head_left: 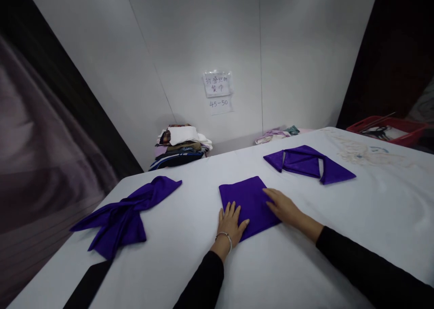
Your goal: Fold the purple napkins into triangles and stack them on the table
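A purple cloth napkin (251, 200), folded into a flat square, lies on the white-covered table (176, 264) in front of me. My left hand (230, 223) rests on its near left edge with the fingers spread; a bracelet circles that wrist. At the right edge of the square, my right hand (281, 205) lies with fingers stretched out, the fingertips touching the cloth. Another purple napkin (305, 162), folded with pointed ends, is farther back on the right. On the left a third purple napkin (125, 218) sits crumpled and loosely twisted.
Folded clothes (183, 146) are stacked beyond the far edge, left of centre. A red basket (403, 139) stands at the far right, near some pale strings (359, 151). A flat black object (88, 284) lies at the near left. Handwritten paper signs (218, 85) hang on the wall.
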### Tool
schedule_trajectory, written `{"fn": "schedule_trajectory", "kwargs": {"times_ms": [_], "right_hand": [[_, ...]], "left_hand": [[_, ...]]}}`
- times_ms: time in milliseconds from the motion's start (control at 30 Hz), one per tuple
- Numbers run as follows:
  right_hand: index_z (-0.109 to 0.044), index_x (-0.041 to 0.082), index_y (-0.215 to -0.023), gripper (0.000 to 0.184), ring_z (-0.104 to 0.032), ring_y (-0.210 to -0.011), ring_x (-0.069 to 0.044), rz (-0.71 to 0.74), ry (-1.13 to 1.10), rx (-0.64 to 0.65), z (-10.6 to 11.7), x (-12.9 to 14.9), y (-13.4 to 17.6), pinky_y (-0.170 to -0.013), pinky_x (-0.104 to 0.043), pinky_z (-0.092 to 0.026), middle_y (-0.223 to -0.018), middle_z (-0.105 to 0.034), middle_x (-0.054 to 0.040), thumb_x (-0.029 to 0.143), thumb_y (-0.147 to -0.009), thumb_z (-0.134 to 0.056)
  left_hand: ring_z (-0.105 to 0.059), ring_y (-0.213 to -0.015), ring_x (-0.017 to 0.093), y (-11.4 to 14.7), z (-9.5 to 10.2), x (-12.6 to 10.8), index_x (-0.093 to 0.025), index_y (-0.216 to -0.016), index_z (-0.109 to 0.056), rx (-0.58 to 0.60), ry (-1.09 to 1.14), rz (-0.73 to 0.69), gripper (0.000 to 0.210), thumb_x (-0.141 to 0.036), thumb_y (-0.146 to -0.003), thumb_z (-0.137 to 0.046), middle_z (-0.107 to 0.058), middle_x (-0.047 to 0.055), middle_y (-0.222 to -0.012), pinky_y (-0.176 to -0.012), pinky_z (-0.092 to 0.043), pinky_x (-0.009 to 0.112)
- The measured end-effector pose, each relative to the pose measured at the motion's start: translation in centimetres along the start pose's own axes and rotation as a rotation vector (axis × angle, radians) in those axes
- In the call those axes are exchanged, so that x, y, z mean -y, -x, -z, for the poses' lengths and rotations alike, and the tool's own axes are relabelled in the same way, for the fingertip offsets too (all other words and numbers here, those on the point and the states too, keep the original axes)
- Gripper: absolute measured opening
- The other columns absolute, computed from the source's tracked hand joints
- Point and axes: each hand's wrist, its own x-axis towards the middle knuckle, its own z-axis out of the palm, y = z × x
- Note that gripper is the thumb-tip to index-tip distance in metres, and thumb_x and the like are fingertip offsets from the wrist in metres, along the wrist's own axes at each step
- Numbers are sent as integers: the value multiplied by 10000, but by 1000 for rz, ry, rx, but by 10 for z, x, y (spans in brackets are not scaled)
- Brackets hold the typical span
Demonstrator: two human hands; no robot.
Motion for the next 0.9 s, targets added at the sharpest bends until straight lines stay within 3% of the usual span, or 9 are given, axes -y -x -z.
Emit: {"fn": "schedule_trajectory", "kwargs": {"times_ms": [100, 167, 333, 500, 800, 900], "right_hand": [[-445, 213, -1301, 509, -290, -1287, -267, 243, 325, 219, -17, 7, 18, -1062, -482, -164, -1396, -368, -93, 361, -817, -505], [-408, 188, -1328, 545, -237, -1313, -269, 274, 457, 305, -23, 9, 27, -1063, -497, -127, -1414, -329, -117, 449, -850, -442], [-347, 169, -1362, 613, -164, -1335, -260, 353, 557, 295, -36, 20, 44, -1071, -481, -40, -1432, -282, -132, 513, -858, -402], [-252, 187, -1401, 683, -173, -1333, -254, 367, 496, 365, -50, 25, 52, -1072, -470, -60, -1442, -257, -124, 559, -846, -393], [-293, 214, -1385, 658, -176, -1332, -262, 221, 514, 291, -3, -4, 60, -1069, -478, -27, -1443, -255, -97, 581, -846, -374], [-290, 199, -1387, 668, -168, -1334, -264, 208, 562, 270, -1, -2, 63, -1066, -483, -13, -1442, -249, -111, 585, -847, -365]], "left_hand": [[-152, -1351, 250, -1, -1, 0, -204, -1345, -355, 3, -24, 0, 618, -563, -847, -283, -269, 73, -1454, -1086, -126, 491], [-151, -1351, 250, -2, -2, 0, -201, -1345, -354, 2, -40, -1, 617, -561, -849, -284, -265, 72, -1456, -1083, -130, 494], [-148, -1351, 249, -6, -6, 1, -188, -1339, -362, -14, -84, 8, 601, -542, -861, -271, -278, 74, -1451, -1078, -141, 491], [-146, -1352, 243, -7, -6, 1, -193, -1341, -353, 6, -110, 0, 553, -482, -874, -291, -267, 72, -1455, -1073, -140, 501], [-149, -1351, 242, -6, -2, 1, -219, -1312, -393, -33, 36, 26, 531, -498, -873, -290, -268, 65, -1455, -1073, -119, 497], [-146, -1352, 238, -7, -2, 4, -219, -1299, -410, -91, 79, 72, 515, -485, -885, -258, -267, 64, -1456, -1072, -135, 494]]}}
